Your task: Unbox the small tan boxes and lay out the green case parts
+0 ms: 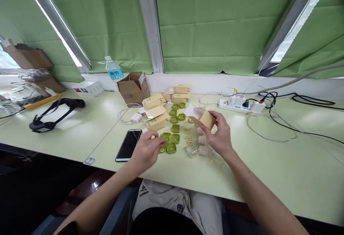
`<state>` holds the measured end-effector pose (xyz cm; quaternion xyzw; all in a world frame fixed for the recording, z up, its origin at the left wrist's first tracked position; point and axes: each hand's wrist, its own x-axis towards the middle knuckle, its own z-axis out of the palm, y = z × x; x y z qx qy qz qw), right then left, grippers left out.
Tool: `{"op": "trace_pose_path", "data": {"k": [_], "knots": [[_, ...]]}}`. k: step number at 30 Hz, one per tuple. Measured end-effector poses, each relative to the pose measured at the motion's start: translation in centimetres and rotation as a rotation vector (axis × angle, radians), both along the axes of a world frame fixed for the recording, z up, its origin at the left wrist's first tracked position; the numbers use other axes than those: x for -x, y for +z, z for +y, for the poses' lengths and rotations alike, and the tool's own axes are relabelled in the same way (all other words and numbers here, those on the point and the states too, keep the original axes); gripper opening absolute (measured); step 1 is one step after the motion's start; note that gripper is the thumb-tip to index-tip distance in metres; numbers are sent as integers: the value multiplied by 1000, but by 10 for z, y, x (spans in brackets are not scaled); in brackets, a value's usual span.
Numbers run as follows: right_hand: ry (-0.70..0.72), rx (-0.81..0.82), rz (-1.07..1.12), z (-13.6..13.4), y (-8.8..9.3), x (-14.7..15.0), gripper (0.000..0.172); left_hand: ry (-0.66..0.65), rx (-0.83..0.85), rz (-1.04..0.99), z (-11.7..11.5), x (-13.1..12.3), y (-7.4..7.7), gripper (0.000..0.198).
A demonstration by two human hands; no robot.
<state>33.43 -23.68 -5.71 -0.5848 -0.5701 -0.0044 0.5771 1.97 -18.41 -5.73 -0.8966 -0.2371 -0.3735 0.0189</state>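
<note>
My right hand [219, 134] grips a small yellow-beige carton [207, 119] with its flaps open, above the right side of the laid-out parts. My left hand [147, 151] is over the front green cases [171, 148], its fingers bent together; whether they hold anything is too blurred to tell. More green cases [175, 128] run back in two rough columns. Between the hands lie yellow hooks [187, 134], a clear plastic piece [191, 150] and pale pink-white blocks [202, 140]. Several yellow cartons [156, 123] are piled behind my left hand.
A phone [128, 144] lies left of my left hand. Behind stand a brown box [133, 89] and a bottle [114, 69]. A black headset [56, 115] is at the left, a power strip [235, 106] with cables at the right.
</note>
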Motion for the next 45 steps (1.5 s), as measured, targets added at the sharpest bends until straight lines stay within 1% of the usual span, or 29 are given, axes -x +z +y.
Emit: {"op": "trace_pose_path", "data": {"k": [2,3,5,7,9,12,14,16,18,20,21,22,23,25,26,27,29,31,34,36,38,42,45], "knots": [[11,-1,3,-1,0,0,52,90,92,133,34,-10,4,21],[15,-1,8,-1,0,0,52,122,152,212,47,-15,4,21],[23,1,25,-1,0,0,52,162,239,326,65,-24,2,22],[35,7,53,-1,0,1,52,175,281,386,73,-30,-2,22],[61,20,92,0,-1,1,52,173,296,403,76,-33,-6,22],[139,27,190,2,-4,1,52,169,319,410,78,-33,-7,23],[218,17,287,4,-5,2,53,158,336,413,77,-33,-2,22],[326,5,421,4,-4,3,55,139,337,364,74,-33,7,17],[458,13,592,3,0,7,57,110,334,229,66,-37,19,13],[590,54,776,0,6,11,57,71,366,66,56,-46,29,17],[644,82,858,-1,8,13,56,38,402,6,51,-52,33,21],[687,107,928,-2,10,15,54,-8,446,-33,46,-61,36,30],[716,124,982,-3,11,17,53,-69,489,-56,43,-70,38,45],[742,135,1044,-3,12,19,47,-211,552,-87,38,-91,38,76],[747,134,1060,-2,12,19,43,-276,570,-101,38,-101,37,85],[752,133,1072,-1,11,19,40,-329,584,-118,38,-111,35,88],[759,132,1087,1,10,19,38,-388,598,-163,39,-127,31,85],[765,133,1089,2,11,18,40,-393,578,-206,39,-136,28,78],[786,151,1063,0,14,19,43,-378,499,-206,37,-139,24,74],[789,166,1043,-2,16,20,44,-387,492,-196,34,-137,22,74],[785,177,1025,-4,18,21,44,-415,573,-230,30,-137,19,71],[783,190,995,-5,19,21,48,-511,802,-419,22,-139,14,56],[782,181,993,-5,19,22,50,-579,908,-507,17,-142,13,52]]}}
